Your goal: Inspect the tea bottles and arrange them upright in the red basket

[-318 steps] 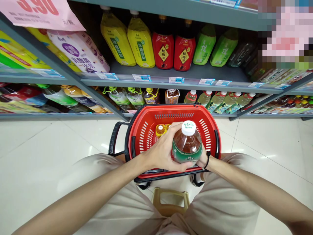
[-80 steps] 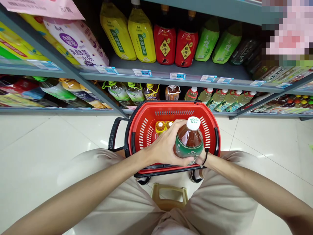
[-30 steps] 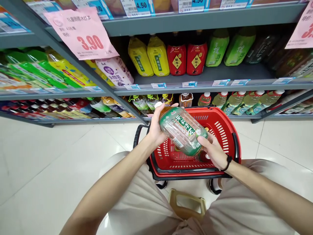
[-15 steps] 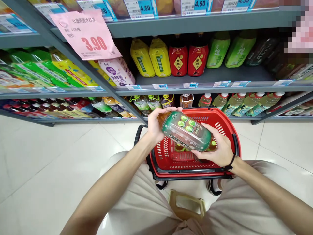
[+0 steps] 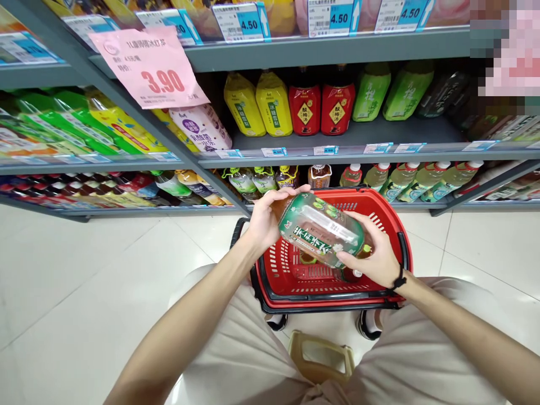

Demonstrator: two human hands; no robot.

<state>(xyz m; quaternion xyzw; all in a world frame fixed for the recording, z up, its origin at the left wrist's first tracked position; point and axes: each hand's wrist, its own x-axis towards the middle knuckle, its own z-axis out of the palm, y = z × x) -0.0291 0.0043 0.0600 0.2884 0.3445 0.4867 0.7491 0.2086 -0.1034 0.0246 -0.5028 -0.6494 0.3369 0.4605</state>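
A large drink bottle with a green and clear label and brown liquid lies tilted between my two hands, above a red shopping basket. My left hand is closed round its neck end, with the fingers over the top. At the base end, my right hand grips it, thumb in front and fingers behind. A black band circles the right wrist. Inside the basket, partly covered by the held bottle and my hand, are other bottles with brown contents; how many is hidden.
Shelves ahead hold yellow bottles, red bottles and green bottles. Clear bottles stand on the lowest shelf. A pink price sign hangs at the left. Between my legs is a beige stool.
The bottle has been rolled about its long axis in my hands, so a different side of the label with large white characters faces up. My right thumb has shifted along it.
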